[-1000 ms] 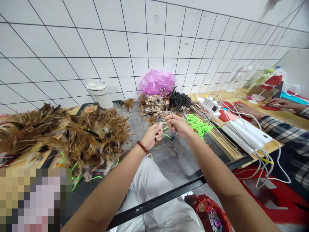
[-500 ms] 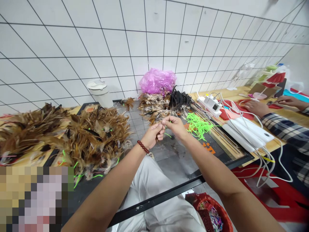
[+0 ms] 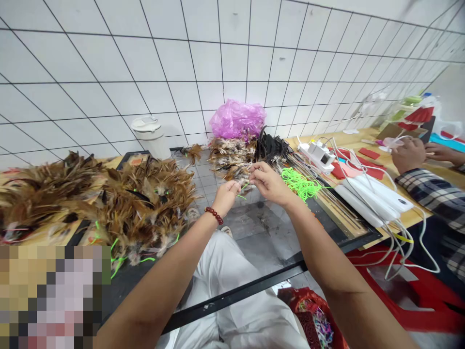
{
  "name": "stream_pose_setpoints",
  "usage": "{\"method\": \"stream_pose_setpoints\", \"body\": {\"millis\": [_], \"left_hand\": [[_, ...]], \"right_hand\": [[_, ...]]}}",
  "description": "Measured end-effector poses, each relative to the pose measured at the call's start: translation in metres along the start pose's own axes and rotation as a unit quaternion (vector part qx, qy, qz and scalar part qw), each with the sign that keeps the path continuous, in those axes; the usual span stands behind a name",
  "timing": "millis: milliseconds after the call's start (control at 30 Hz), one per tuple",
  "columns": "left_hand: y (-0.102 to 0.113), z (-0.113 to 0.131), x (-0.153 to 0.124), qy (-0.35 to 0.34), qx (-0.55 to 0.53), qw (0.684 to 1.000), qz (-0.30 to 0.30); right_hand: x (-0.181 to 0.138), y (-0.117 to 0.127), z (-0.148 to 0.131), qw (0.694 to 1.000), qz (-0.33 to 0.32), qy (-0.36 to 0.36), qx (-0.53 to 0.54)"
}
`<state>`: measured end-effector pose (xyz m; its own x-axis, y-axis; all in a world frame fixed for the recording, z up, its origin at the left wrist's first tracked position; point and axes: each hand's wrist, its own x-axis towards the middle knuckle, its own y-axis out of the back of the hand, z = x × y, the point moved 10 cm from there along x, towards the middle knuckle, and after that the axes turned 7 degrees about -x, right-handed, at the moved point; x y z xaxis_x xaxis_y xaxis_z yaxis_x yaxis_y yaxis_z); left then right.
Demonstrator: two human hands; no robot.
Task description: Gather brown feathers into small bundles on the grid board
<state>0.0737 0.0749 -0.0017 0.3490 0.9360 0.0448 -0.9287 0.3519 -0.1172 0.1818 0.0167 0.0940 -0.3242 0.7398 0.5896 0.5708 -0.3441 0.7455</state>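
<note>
Between our pinching left hand (image 3: 225, 193) and right hand (image 3: 269, 183), a green tie (image 3: 242, 186); tied bundles (image 3: 145, 203) leftward, loose feathers (image 3: 232, 157) beyond.

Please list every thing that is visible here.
brown feathers: two piles, brown, table left
mixed feathers: one pile, brown-white and black, table back
plastic bag: one, pink, behind them
lidded container: one, white, by wall
loose strings: one heap, green, right of hands
corded devices: several, white, table right
basket: one, red, floor
co-worker's hands: two, checked sleeve, far right
bracelet: one, dark red, left wrist
green string: one, green, between hands
left hand: pinches green string
right hand: pinches green string
</note>
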Motion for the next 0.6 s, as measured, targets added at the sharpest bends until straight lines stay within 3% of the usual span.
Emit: {"method": "stream_pose_setpoints", "body": {"millis": [133, 200, 267, 333, 433, 533, 600], "left_hand": [[-0.023, 0.001, -0.008, 0.004, 0.084, 0.991, -0.107], [-0.039, 0.004, -0.016, 0.009, 0.059, 0.982, -0.178], [-0.048, 0.009, -0.022, 0.017, 0.001, 0.977, -0.212], [-0.046, 0.013, -0.021, 0.014, -0.056, 0.979, -0.193], [-0.026, 0.018, -0.013, -0.023, -0.076, 0.993, -0.092], [-0.002, 0.027, -0.008, -0.097, 0.044, 0.994, 0.018], [0.0, 0.032, -0.008, -0.132, 0.155, 0.978, 0.031]], "right_hand": [[0.002, 0.003, -0.011, 0.998, 0.013, 0.032, 0.051], [0.003, 0.001, -0.003, 0.996, 0.02, 0.006, 0.09], [0.003, -0.004, 0.012, 0.991, 0.022, -0.05, 0.126], [0.0, -0.015, 0.024, 0.985, 0.006, -0.106, 0.133], [-0.004, -0.029, 0.018, 0.991, -0.036, -0.113, 0.07], [-0.004, -0.033, -0.005, 0.996, -0.071, -0.046, 0.012], [-0.004, -0.029, -0.018, 0.998, -0.07, -0.005, 0.006]]}}
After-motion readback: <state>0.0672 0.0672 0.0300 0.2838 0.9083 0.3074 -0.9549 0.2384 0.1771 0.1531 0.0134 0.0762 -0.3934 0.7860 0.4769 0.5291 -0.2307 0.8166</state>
